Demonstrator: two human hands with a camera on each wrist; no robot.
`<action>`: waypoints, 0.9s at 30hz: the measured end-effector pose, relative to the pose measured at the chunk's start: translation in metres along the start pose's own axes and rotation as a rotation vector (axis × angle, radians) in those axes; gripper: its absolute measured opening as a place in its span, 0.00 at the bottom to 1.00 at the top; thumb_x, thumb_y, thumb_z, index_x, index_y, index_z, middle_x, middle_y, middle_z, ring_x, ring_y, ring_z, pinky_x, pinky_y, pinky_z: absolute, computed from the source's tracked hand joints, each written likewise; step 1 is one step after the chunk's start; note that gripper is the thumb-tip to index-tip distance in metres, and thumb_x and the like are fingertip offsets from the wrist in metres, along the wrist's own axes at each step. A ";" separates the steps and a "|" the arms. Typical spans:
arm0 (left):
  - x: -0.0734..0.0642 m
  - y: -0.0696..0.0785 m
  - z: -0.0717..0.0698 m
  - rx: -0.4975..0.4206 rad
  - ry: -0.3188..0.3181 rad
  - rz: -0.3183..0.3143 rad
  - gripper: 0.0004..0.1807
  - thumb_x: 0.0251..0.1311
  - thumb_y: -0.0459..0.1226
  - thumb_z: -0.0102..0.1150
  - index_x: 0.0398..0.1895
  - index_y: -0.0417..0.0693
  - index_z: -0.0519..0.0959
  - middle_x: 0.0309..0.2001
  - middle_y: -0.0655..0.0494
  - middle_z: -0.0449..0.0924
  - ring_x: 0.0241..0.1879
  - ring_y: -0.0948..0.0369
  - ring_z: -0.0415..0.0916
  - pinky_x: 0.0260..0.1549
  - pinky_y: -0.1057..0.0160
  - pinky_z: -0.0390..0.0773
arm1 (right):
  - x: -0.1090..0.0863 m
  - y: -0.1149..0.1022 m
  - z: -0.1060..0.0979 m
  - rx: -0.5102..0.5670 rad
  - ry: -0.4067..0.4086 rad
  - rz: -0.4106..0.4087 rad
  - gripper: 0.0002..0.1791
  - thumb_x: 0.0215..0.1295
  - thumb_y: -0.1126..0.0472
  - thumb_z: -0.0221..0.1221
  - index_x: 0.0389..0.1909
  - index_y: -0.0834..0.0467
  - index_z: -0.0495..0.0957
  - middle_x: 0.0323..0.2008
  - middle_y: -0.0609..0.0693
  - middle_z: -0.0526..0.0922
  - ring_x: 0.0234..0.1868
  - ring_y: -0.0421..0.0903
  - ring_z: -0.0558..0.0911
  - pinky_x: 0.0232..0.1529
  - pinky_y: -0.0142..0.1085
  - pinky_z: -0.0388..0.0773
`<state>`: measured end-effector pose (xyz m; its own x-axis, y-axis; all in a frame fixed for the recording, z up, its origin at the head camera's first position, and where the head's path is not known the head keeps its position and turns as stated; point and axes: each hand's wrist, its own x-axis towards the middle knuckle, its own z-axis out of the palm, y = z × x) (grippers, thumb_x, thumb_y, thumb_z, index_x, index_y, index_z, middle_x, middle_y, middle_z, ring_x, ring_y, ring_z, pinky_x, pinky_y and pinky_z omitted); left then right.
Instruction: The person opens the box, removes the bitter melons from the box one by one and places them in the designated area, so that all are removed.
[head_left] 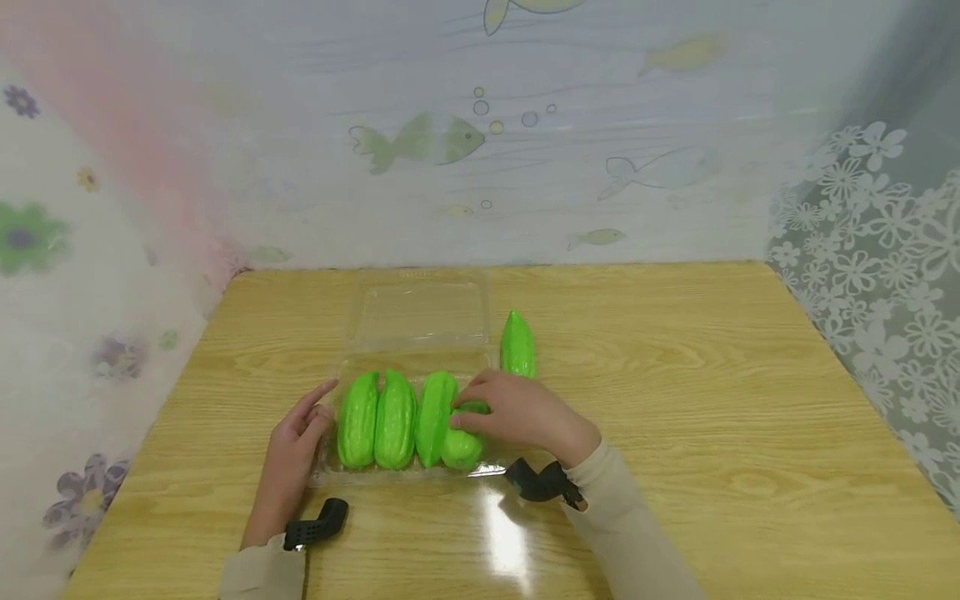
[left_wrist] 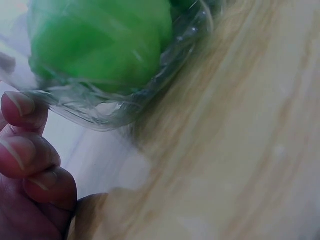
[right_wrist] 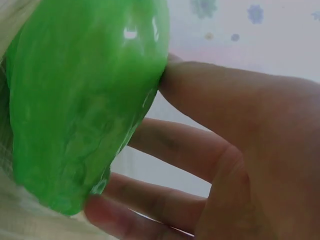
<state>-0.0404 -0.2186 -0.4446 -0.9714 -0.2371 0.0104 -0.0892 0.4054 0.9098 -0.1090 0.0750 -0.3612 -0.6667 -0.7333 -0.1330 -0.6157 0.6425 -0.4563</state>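
A clear plastic box (head_left: pixel 386 477) lies on the table with its lid (head_left: pixel 423 312) folded open toward the wall. Inside, several bright green ridged gourds, such as this gourd (head_left: pixel 358 421), lie side by side. My right hand (head_left: pixel 517 412) grips the rightmost gourd (head_left: pixel 462 448) between thumb and fingers, over the box's right part; in the right wrist view that gourd (right_wrist: pixel 90 100) looks glossy and tapers downward. At the box's left side, my left hand (head_left: pixel 296 437) holds the plastic edge, its curled fingers (left_wrist: pixel 35 150) right at the rim in the left wrist view.
Another green gourd (head_left: pixel 517 343) lies on the wooden table (head_left: pixel 675 375) just right of the box, partly hidden by the right hand. A wall with fish drawings (head_left: pixel 465 167) stands behind the table. Black wrist mounts (head_left: pixel 318 523) stick out near both sleeves.
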 end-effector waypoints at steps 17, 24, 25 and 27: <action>-0.003 0.001 -0.002 -0.003 0.002 -0.001 0.20 0.65 0.45 0.45 0.60 0.62 0.67 0.32 0.51 0.71 0.20 0.63 0.62 0.19 0.65 0.66 | -0.007 -0.020 0.003 -0.176 -0.067 0.061 0.40 0.48 0.23 0.41 0.57 0.42 0.70 0.58 0.50 0.67 0.55 0.48 0.70 0.44 0.44 0.71; -0.008 0.019 -0.002 -0.003 -0.001 -0.025 0.20 0.65 0.43 0.45 0.60 0.57 0.67 0.29 0.51 0.69 0.21 0.64 0.61 0.21 0.65 0.66 | -0.009 -0.018 0.006 -0.130 -0.066 0.053 0.41 0.43 0.24 0.51 0.57 0.43 0.69 0.58 0.50 0.66 0.53 0.48 0.70 0.41 0.42 0.72; -0.010 0.023 -0.002 -0.003 0.000 -0.023 0.20 0.65 0.43 0.45 0.60 0.56 0.67 0.29 0.51 0.68 0.21 0.64 0.61 0.21 0.65 0.66 | -0.009 -0.018 0.006 -0.122 -0.068 0.048 0.41 0.43 0.25 0.52 0.57 0.44 0.69 0.58 0.50 0.66 0.53 0.47 0.70 0.42 0.42 0.72; -0.012 0.029 -0.001 0.001 0.000 -0.019 0.20 0.65 0.43 0.45 0.60 0.55 0.67 0.29 0.51 0.68 0.21 0.64 0.60 0.21 0.65 0.66 | -0.010 -0.017 0.005 -0.100 -0.070 0.041 0.40 0.44 0.26 0.52 0.56 0.45 0.69 0.58 0.50 0.66 0.53 0.47 0.70 0.43 0.41 0.72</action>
<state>-0.0313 -0.2050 -0.4178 -0.9696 -0.2445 -0.0073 -0.1082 0.4021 0.9092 -0.0897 0.0703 -0.3568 -0.6633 -0.7175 -0.2129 -0.6298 0.6888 -0.3592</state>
